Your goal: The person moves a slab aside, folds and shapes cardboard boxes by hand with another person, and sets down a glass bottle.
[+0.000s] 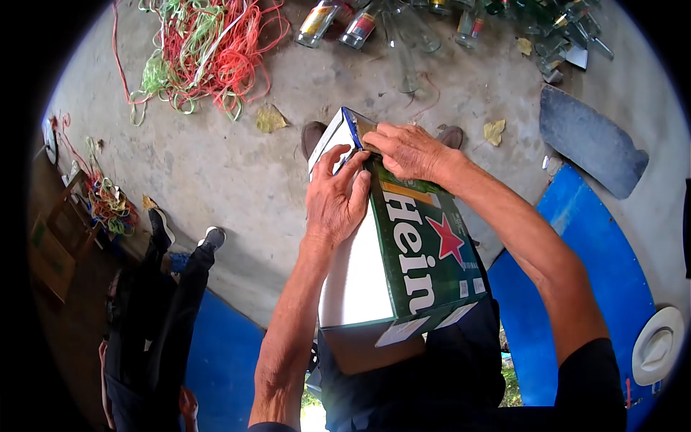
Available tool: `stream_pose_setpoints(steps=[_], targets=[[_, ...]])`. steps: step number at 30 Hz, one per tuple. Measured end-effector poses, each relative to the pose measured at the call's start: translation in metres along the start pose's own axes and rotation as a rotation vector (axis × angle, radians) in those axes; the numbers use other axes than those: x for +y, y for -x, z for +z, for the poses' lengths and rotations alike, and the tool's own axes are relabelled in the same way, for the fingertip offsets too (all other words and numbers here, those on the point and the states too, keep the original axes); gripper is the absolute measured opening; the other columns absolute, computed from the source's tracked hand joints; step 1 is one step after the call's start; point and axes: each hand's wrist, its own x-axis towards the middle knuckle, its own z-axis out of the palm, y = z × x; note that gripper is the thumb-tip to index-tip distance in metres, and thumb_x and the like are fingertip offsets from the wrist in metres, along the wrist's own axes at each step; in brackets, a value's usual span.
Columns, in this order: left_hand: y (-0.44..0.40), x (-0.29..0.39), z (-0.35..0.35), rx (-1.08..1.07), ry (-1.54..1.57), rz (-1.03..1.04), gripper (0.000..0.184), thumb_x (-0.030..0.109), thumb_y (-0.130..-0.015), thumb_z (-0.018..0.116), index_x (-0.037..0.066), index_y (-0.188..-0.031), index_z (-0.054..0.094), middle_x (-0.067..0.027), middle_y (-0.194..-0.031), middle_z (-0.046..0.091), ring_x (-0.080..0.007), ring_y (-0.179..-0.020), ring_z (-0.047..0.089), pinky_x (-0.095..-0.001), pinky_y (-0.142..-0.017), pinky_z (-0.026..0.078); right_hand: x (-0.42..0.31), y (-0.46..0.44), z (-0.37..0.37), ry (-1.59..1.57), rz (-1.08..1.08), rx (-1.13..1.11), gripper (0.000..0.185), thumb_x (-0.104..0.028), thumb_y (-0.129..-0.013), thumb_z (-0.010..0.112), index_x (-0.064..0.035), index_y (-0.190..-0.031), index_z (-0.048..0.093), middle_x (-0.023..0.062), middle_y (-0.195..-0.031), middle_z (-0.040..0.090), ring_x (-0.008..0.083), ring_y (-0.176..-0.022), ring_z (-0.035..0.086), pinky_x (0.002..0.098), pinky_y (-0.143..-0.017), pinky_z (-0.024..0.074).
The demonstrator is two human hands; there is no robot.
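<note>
A green and white cardboard beer box (425, 252), printed "Hein" with a red star, rests tilted on my lap. At its far end, by a blue edge and a brown flap, both hands work close together. My left hand (337, 193) lies over the white side, its fingers bent and pinching at the corner edge. Curled fingers of my right hand (407, 150) grip the flap beside it. What lies under the right fingertips is partly hidden.
Tangled red and green plastic strings (209, 54) lie on the concrete floor, with several glass bottles (360, 29) at the top. A grey slab (590, 140), blue panel (576, 266) and white hat (657, 345) are on the right. Another person's legs (176, 295) are at left.
</note>
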Motion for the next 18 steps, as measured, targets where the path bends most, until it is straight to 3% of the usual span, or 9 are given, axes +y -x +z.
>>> stream_pose_setpoints(steps=[6,11,15,16,18], targets=[[0.0003,0.0021,-0.003,-0.04,-0.001,-0.001,0.035,0.029,-0.104,0.057,0.015,-0.131,0.075,-0.011,-0.123,0.067,-0.0325,-0.113,0.064,-0.0455,-0.096,0.053,-0.007,-0.0026,-0.0014,0.022,0.032,-0.017,0.048,-0.007,-0.086,0.071,-0.0166,-0.131,0.056,0.0167,-0.107,0.065,0.0438,-0.095,0.073,0.0538,-0.083,0.0616],[0.0008,0.0061,-0.0024,-0.056,-0.007,-0.003,0.036,0.026,-0.102,0.055,0.015,-0.13,0.075,-0.01,-0.119,0.067,-0.0314,-0.109,0.065,-0.045,-0.091,0.054,-0.0079,-0.0016,-0.0022,0.073,-0.02,-0.017,0.045,-0.008,-0.085,0.071,-0.0205,-0.128,0.061,0.0154,-0.104,0.065,0.0416,-0.093,0.074,0.0527,-0.081,0.0624],[0.0006,0.007,-0.003,-0.046,0.03,-0.011,0.036,0.021,-0.1,0.055,0.014,-0.129,0.076,-0.0109,-0.117,0.067,-0.0318,-0.108,0.065,-0.0443,-0.092,0.055,-0.0018,-0.0025,-0.0049,0.039,-0.002,-0.025,0.048,-0.006,-0.085,0.067,-0.0196,-0.131,0.063,0.0122,-0.104,0.062,0.0407,-0.09,0.071,0.052,-0.075,0.0609],[0.0023,0.0078,-0.0067,-0.147,0.012,-0.081,0.043,0.016,-0.101,0.05,0.015,-0.137,0.073,-0.0126,-0.124,0.063,-0.0301,-0.117,0.063,-0.0403,-0.101,0.052,-0.0016,-0.0039,-0.0038,0.051,-0.007,-0.027,0.047,-0.007,-0.084,0.067,-0.0192,-0.129,0.064,0.012,-0.104,0.062,0.0403,-0.089,0.071,0.0522,-0.075,0.0608],[-0.0001,0.0072,-0.0073,-0.145,0.031,-0.083,0.043,0.015,-0.101,0.05,0.014,-0.137,0.073,-0.013,-0.124,0.063,-0.0303,-0.117,0.063,-0.0399,-0.102,0.052,-0.0023,-0.0051,-0.0039,0.074,-0.015,-0.037,0.045,-0.008,-0.082,0.068,-0.0183,-0.126,0.065,0.0116,-0.103,0.062,0.0396,-0.088,0.072,0.0526,-0.074,0.0607]])
